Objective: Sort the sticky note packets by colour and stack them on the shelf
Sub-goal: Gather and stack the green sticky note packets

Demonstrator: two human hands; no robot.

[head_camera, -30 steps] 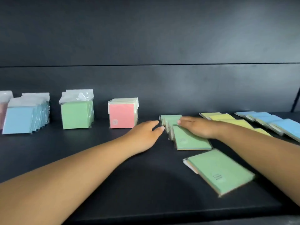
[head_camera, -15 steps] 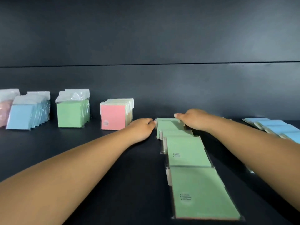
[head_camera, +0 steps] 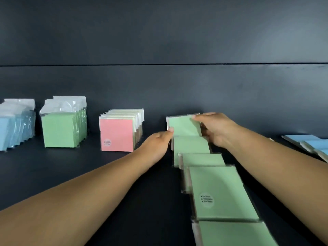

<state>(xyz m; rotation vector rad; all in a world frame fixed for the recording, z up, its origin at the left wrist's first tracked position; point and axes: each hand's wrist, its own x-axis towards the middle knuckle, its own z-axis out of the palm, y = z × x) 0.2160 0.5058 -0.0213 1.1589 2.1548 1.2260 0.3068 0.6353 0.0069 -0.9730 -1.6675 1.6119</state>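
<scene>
A row of several green sticky note packets (head_camera: pixel 220 189) lies overlapping on the dark shelf (head_camera: pixel 88 174), running from the front edge toward the back wall. The farthest green packet (head_camera: pixel 182 126) is tipped up on edge. My left hand (head_camera: pixel 158 142) pinches its left edge with the thumb. My right hand (head_camera: pixel 214 128) grips its right edge and top corner, fingers behind it. Upright stacks stand at the left: pink packets (head_camera: pixel 117 134), green packets (head_camera: pixel 62 128) and blue packets (head_camera: pixel 16 128).
Flat blue packets (head_camera: pixel 308 142) lie at the right edge of the shelf. The dark back wall (head_camera: pixel 159 86) rises straight behind all the stacks. Bare shelf surface shows between the pink stack and the green row.
The far green packet has been lifted from flat to upright between both hands. The view has shifted closer and slightly right, so the green row runs straight ahead.
</scene>
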